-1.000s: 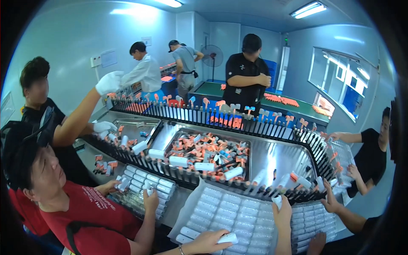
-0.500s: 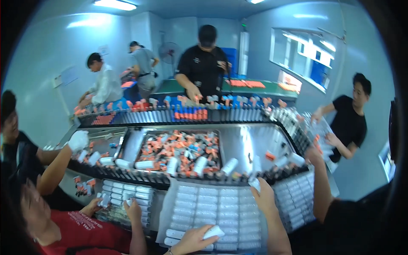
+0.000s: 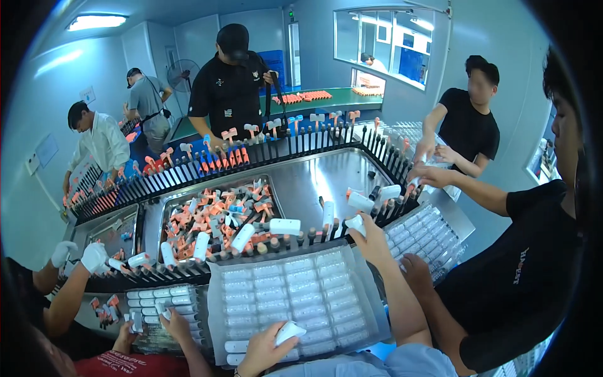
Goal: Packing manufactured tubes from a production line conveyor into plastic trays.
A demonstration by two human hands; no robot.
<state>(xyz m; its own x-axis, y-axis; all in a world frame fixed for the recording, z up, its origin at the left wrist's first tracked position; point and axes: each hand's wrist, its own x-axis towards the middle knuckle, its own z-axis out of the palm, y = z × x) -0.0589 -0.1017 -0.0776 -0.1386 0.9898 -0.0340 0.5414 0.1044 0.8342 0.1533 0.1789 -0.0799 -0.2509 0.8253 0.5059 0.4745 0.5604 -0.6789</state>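
Note:
My left hand (image 3: 267, 353) is closed around a smooth white plastic casing (image 3: 290, 331), over the near edge of a clear blister tray (image 3: 213, 301). Rows of similar white casings fill much of that tray, two of them by my left fingers. Farther out, my right hand (image 3: 375, 242) grips another white casing (image 3: 355, 224) at the near rail of black upright pegs (image 3: 311, 237). My fingers partly cover this casing, and whether it touches a peg I cannot tell. More white casings, such as this one (image 3: 243, 239), sit tilted on pegs to its left.
Inside the peg loop, a metal tray (image 3: 274, 188) holds orange, grey and blue parts. A co-worker's arm (image 3: 433, 308) and second blister tray (image 3: 418, 235) are close on my right. At left, a red-sleeved co-worker (image 3: 135, 364) handles casings. Others stand around the loop.
My view has swung right and tilted, bringing the right-hand co-worker further into sight. Both my hands still hold white casings; the left casing is tipped differently.

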